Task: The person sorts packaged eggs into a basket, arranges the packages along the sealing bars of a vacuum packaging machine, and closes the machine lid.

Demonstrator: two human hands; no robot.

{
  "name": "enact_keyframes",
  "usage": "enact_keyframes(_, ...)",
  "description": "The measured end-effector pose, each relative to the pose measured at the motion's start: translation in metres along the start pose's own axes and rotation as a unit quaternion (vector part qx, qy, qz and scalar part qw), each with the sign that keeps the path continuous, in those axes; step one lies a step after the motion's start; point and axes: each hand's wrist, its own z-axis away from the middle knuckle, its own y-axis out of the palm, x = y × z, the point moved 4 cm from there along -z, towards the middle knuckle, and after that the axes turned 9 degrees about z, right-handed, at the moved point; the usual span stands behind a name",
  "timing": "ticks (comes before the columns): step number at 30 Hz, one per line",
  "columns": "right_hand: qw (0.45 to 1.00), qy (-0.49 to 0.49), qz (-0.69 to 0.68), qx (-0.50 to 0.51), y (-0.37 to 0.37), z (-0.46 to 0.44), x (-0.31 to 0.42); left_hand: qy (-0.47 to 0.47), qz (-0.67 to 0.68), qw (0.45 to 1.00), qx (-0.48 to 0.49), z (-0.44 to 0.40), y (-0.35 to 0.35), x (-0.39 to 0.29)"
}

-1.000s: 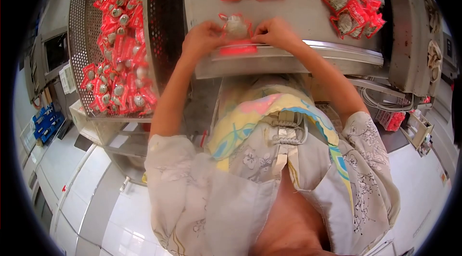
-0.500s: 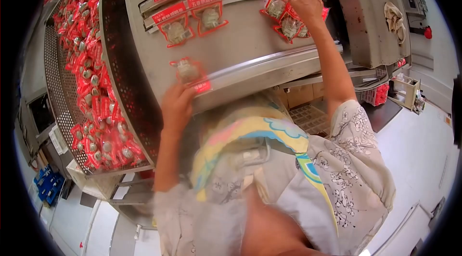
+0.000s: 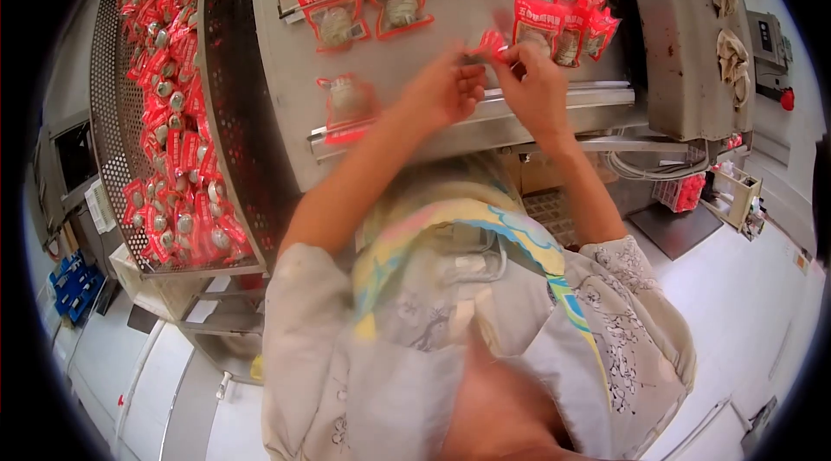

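Note:
My right hand (image 3: pixel 535 89) pinches a small red-topped egg packet (image 3: pixel 492 43) above the metal tray; its lower part is blurred. Against it, my left hand (image 3: pixel 446 84) is closed with curled fingers, and what its fingertips hold is smeared by motion. Just beyond my right hand, several red and clear egg packets (image 3: pixel 537 21) lie in a loose pile. One single packet (image 3: pixel 349 102) rests near the front metal bar at left. Farther back, two packets (image 3: pixel 333 15) (image 3: pixel 401 2) lie side by side against the second bar.
To the left, a perforated metal bin (image 3: pixel 227 97) holds a heap of red egg packets (image 3: pixel 177 145). Metal bars (image 3: pixel 597 96) cross the tray (image 3: pixel 450 32). A steel housing (image 3: pixel 688 45) with cloths (image 3: pixel 733 63) stands at right. A red-filled basket (image 3: pixel 679 193) sits below.
My left hand has left the single packet at the front bar and moved right to meet my right hand. My right hand has come nearer from the pile. The whole view has shifted slightly.

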Motion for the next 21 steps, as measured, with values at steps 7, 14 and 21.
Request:
enact_keyframes(7, 0.785, 0.376, -0.326, 0.369, 0.014, 0.032, -0.053, 0.033, -0.181, 0.983, -0.013, -0.002, -0.008, -0.003)
enact_keyframes(14, 0.719, 0.338, -0.431, 0.428, 0.031, 0.027, -0.054, -0.033, -0.329, 0.942, -0.054, 0.009, -0.006, -0.009)
enact_keyframes(21, 0.871, 0.135, -0.292, 0.37, 0.057, 0.006, -0.036, 0.21, -0.628, 0.743, -0.092, 0.068, -0.009, -0.06)
